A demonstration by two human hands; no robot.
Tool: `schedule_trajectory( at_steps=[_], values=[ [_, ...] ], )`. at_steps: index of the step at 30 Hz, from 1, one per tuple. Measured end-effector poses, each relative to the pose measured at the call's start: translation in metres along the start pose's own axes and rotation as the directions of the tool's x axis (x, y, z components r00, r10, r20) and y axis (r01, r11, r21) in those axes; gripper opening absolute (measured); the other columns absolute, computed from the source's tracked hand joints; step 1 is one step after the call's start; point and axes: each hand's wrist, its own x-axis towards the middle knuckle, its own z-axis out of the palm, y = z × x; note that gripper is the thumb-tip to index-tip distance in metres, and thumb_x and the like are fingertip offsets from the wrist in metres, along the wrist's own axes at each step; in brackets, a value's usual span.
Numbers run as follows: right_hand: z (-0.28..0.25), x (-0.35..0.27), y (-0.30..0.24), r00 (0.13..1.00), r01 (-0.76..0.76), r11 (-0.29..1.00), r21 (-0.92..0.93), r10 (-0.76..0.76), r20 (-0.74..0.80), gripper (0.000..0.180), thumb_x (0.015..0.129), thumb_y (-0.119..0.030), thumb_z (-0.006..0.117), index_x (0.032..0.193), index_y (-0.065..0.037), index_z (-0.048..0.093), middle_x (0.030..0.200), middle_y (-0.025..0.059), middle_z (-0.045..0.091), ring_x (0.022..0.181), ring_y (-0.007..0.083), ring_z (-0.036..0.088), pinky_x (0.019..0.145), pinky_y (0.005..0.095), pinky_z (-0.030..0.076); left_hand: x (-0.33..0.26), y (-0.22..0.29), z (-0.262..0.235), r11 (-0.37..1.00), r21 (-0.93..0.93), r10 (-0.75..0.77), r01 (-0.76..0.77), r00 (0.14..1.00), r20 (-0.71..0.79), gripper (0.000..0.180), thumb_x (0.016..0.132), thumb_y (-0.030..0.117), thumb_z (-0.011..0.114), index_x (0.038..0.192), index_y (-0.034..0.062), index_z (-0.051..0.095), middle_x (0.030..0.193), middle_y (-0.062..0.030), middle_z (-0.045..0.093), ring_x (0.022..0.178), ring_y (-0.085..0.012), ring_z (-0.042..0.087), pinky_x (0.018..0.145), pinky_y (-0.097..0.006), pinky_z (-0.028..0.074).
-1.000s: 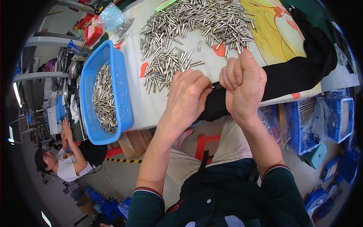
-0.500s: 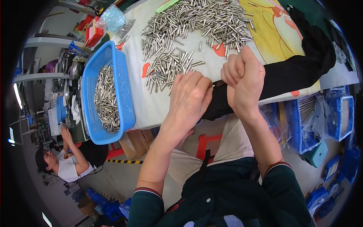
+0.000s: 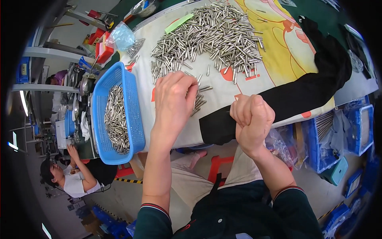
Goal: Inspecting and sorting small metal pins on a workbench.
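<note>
My left hand (image 3: 173, 99) is above the smaller heap of metal pins (image 3: 200, 98) near the table's front, covering much of it. Its fingers are curled down with the thumb close to the index finger; the fingertips, and anything between them, are hidden. On the right, my right hand (image 3: 253, 121) makes a fist at the black cloth (image 3: 217, 126) along the table edge. What it grips is hard to make out; only a tiny bit of something dark shows beside the curled fingers. Beyond both hands spreads a large pile of similar slim silvery pins (image 3: 223, 34).
A blue perforated basket (image 3: 137, 123) holding pins (image 3: 116, 123) stands left of my left arm. On the large pile lies a green strip (image 3: 179, 23). A clear plastic bag (image 3: 122, 36) rests at the far left. Blue bins (image 3: 312, 139) stand at right; a person (image 3: 75, 175) sits at left.
My left hand has come away from my right hand, moving left over the smaller pin heap. My right hand stays in a fist, slightly lower in view. The black cloth's left end is now uncovered.
</note>
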Motion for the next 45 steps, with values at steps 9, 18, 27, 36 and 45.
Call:
schedule_trajectory(
  at_steps=[9,18,27,36,45],
  values=[
    [-0.001,0.002,0.0,0.999,-0.004,0.998,0.067,0.007,-0.043,0.042,0.098,-0.019,0.031,0.057,-0.007,0.031,0.049,0.0008,0.03,0.041,0.0083,0.021,0.041,0.0259,0.02,0.05,0.0,0.038,0.897,0.028,0.437,-0.441,0.895,0.084,0.021,0.068,-0.006,0.057,0.084,0.0067,0.063,0.083,-0.0033,0.057,0.082,-0.0214,0.054,0.07,-0.033,0.041],
    [-0.003,-0.002,-0.002,0.999,0.015,0.997,0.074,-0.011,-0.043,0.043,0.097,-0.022,0.032,0.056,-0.008,0.031,0.049,0.0011,0.03,0.041,0.0082,0.02,0.041,0.0257,0.02,0.049,-0.004,0.048,0.904,0.008,0.425,-0.427,0.902,0.077,0.019,0.066,-0.004,0.058,0.083,0.0053,0.062,0.08,-0.0042,0.058,0.08,-0.0221,0.056,0.071,-0.033,0.042],
    [-0.003,-0.003,-0.002,0.998,0.02,0.998,0.061,-0.016,-0.057,0.043,0.098,-0.021,0.032,0.057,-0.007,0.032,0.048,0.0013,0.03,0.04,0.0083,0.021,0.041,0.0255,0.021,0.049,-0.006,0.044,0.88,0.004,0.47,-0.475,0.873,0.131,0.015,0.068,0.0,0.06,0.082,0.0044,0.065,0.079,-0.0048,0.059,0.079,-0.0214,0.056,0.069,-0.033,0.043],
    [-0.002,-0.002,-0.001,0.997,0.032,0.987,0.157,-0.02,-0.075,0.042,0.097,-0.015,0.035,0.057,-0.004,0.032,0.051,0.0008,0.033,0.045,0.0075,0.025,0.042,0.0244,0.022,0.054,-0.004,0.043,0.853,-0.037,0.52,-0.521,0.841,0.148,0.016,0.07,0.004,0.062,0.085,0.0061,0.064,0.079,-0.0039,0.057,0.08,-0.0204,0.054,0.07,-0.032,0.042],
    [-0.004,-0.002,-0.001,0.998,0.035,0.987,0.157,-0.026,-0.063,0.041,0.097,-0.016,0.035,0.058,-0.005,0.032,0.052,0.0007,0.033,0.045,0.007,0.025,0.042,0.0237,0.021,0.055,-0.002,0.045,0.874,-0.054,0.485,-0.482,0.861,0.152,0.012,0.068,0.005,0.064,0.079,0.0052,0.06,0.08,-0.0046,0.055,0.08,-0.0222,0.054,0.07,-0.033,0.042]
  ],
)
